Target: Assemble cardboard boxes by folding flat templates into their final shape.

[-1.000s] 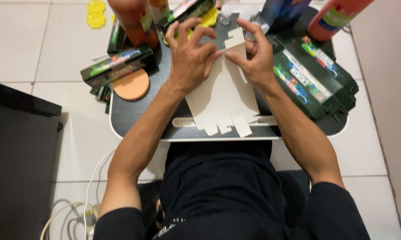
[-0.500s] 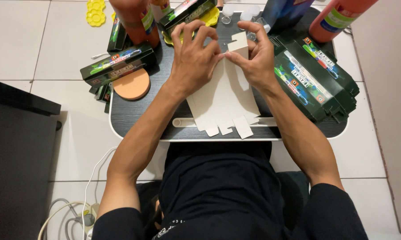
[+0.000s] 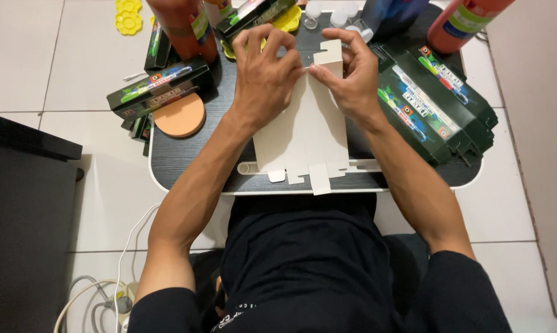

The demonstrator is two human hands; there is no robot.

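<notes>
A flat, unfolded white cardboard box blank lies on the small black lap table, its tabs hanging over the near edge. My left hand presses on the blank's upper left part, fingers curled over the far edge. My right hand pinches the blank's upper right flap between thumb and fingers. The two hands meet at the fold line near the top.
A stack of flat dark green printed boxes lies to the right, and more green boxes to the left beside an orange round disc. Orange bottles and small containers stand at the far edge. A black cabinet stands at left, with cables on the tile floor.
The blank's side panels have folded inward, so it looks narrower. Both hands have stayed at its top end, pressing closer together.
</notes>
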